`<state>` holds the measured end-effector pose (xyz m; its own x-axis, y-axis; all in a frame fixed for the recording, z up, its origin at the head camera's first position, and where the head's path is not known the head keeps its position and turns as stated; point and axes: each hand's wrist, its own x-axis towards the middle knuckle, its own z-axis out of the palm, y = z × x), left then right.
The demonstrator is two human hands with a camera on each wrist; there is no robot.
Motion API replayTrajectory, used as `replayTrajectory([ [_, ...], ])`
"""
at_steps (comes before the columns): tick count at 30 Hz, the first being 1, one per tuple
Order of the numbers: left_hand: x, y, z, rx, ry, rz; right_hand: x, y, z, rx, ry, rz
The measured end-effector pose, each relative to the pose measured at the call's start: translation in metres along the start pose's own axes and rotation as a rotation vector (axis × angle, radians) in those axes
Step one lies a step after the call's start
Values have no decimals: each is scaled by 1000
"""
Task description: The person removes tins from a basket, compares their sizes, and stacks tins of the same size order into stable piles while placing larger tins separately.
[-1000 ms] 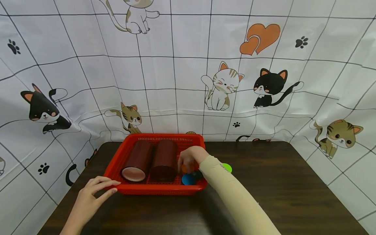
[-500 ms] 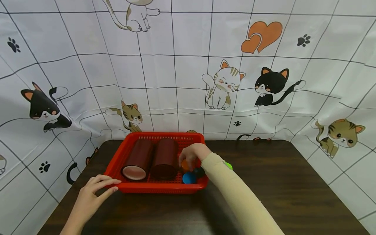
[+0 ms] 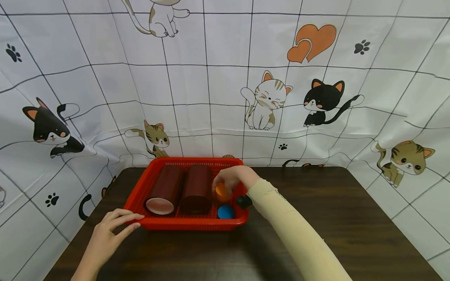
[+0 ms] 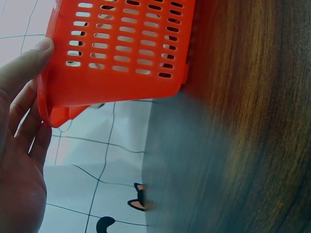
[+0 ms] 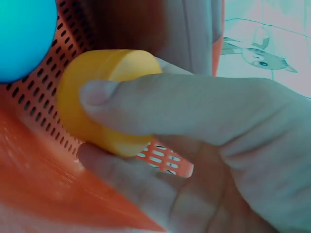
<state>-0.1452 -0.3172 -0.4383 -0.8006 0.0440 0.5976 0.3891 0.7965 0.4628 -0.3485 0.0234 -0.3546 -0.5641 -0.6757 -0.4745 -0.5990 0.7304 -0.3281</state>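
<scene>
A red plastic basket (image 3: 190, 223) with perforated walls stands on the table. At its front left corner my left hand (image 3: 105, 234) pinches the rim; the left wrist view shows the thumb (image 4: 43, 48) on one side and fingers on the other. Inside the basket's right part, my right hand (image 3: 233, 177) holds a short, round orange-yellow plastic piece (image 5: 92, 97) between thumb and fingers. A blue round piece (image 3: 225, 212) lies nearer the front of the basket, apart from the hand. Two dark brown cylinders (image 3: 168, 183) lie side by side to the left; one shows a pale end.
The brown wooden table (image 3: 316, 218) extends right and in front of the basket. A white curtain (image 3: 225, 86) with grid lines and cartoon cats hangs behind and at both sides. A small black object (image 3: 243, 201), probably the wrist camera, sits under the right wrist.
My right hand has risen slightly, with the orange-yellow piece now more visible in its grip. The right sleeve hides a lime-green thing seen earlier on the table. My left hand has stayed put.
</scene>
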Motion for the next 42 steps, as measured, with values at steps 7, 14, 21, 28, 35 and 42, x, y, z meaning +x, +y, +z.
replayTrajectory([
  [7, -1, 2, 1, 2, 1, -17, -18, 0, -9, -64, 135, -27],
  [14, -3, 0, -1, 15, 0, -10, -34, -1, -18, -67, 159, -96],
  [21, 0, -3, -4, 43, -7, 33, -46, 3, -23, -20, 165, -129],
  [28, 1, -2, -2, 43, -24, 27, -64, 14, -27, 67, 189, -138],
  [35, 1, -1, 0, 32, -2, 43, -85, 23, -27, 73, 208, -159],
  [42, 1, 0, -1, 41, -7, 22, -98, 36, -22, 80, 238, -162],
])
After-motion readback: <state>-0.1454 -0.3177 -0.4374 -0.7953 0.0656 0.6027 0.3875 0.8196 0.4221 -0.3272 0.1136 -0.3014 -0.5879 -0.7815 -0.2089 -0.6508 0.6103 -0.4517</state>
